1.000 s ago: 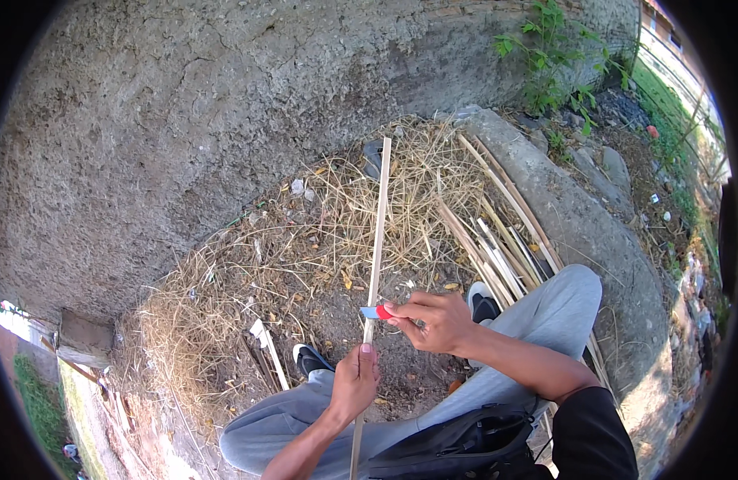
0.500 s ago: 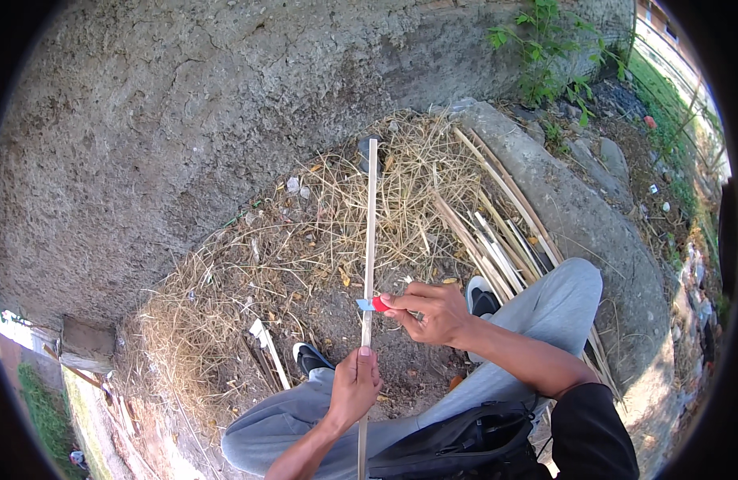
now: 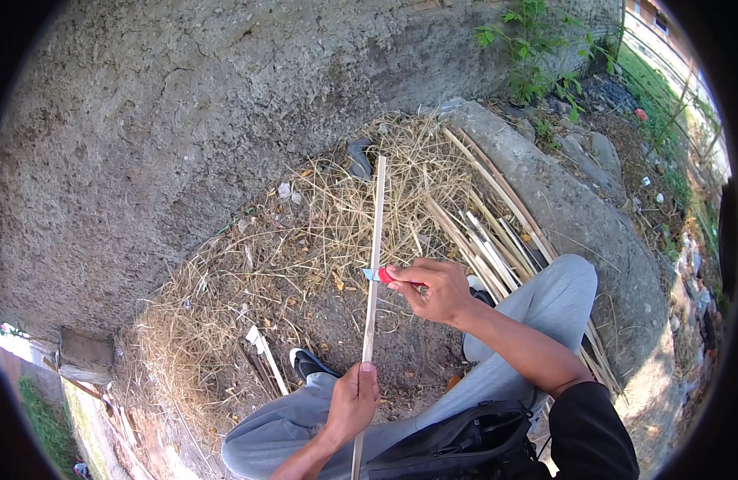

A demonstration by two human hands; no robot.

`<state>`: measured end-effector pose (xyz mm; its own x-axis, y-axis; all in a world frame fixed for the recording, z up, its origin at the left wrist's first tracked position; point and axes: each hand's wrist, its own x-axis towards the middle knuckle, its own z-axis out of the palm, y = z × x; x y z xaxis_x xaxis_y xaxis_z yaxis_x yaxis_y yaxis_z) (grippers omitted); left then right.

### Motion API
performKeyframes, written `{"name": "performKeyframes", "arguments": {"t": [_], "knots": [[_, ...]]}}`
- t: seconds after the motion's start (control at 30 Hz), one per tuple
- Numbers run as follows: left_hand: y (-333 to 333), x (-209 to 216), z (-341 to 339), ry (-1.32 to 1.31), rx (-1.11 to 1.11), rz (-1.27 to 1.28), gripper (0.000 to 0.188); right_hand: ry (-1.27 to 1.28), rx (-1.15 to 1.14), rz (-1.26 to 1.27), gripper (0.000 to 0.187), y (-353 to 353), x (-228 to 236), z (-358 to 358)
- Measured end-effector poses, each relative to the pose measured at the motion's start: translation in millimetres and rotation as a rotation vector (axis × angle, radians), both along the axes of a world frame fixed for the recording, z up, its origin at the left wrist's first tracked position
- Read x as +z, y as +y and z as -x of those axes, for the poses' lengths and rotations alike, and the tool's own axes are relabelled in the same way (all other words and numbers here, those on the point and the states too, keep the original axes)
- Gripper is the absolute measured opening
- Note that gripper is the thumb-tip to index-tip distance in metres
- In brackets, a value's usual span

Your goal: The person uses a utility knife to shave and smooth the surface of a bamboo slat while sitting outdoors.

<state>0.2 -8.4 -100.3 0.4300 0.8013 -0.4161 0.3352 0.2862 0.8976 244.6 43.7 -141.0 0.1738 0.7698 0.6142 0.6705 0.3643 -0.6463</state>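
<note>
My left hand (image 3: 355,398) is closed round a long, thin, pale strip of wood or bamboo (image 3: 378,216), thumb laid along it. The strip points away from me, and its lower end passes over my lap. In my right hand (image 3: 433,290) is a red-handled cutter knife (image 3: 384,275), pinched between thumb and fingers. Its short bluish blade lies across the strip, well above my left hand. Whether the blade bites into the strip cannot be made out.
Split strips (image 3: 497,240) lie in a bundle at the right, beside a large flat stone (image 3: 577,208). Dry straw (image 3: 201,336) covers the ground before a rough wall (image 3: 185,120). A black bag (image 3: 465,440) rests on my lap. More offcuts (image 3: 269,360) lie near my left shoe.
The knife and my right hand have moved farther up along the strip, away from my left hand. The strip's far end has tilted slightly to the right.
</note>
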Motion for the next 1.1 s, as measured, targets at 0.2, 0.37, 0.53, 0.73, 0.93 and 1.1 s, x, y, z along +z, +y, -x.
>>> {"name": "performKeyframes", "arguments": {"t": [0.2,0.37,0.53,0.73,0.93,1.1], "knots": [[-5.9,-2.7,4.9,-0.008,0.013,-0.011,0.035,0.006,0.024,0.039,0.012,1.7,-4.5,5.5],[-7.3,-14.4,8.8,0.117,-0.007,-0.118,0.036,0.052,0.043,0.000,0.013,4.5,-8.0,7.7],[-8.5,-6.7,4.6,0.083,0.018,-0.055,0.037,0.027,0.013,0.014,0.012,5.8,-11.5,8.1],[-6.8,-16.3,10.7,0.174,-0.007,-0.215,0.038,0.017,0.001,-0.006,0.012,1.8,-1.6,7.7],[-10.5,-5.4,4.9,0.374,-0.063,-0.370,0.040,-0.016,-0.003,-0.002,0.012,1.8,-5.9,7.6],[-11.4,-8.7,8.3,0.329,-0.034,-0.319,0.040,-0.019,0.008,0.036,0.013,3.9,-10.4,6.2]]}}
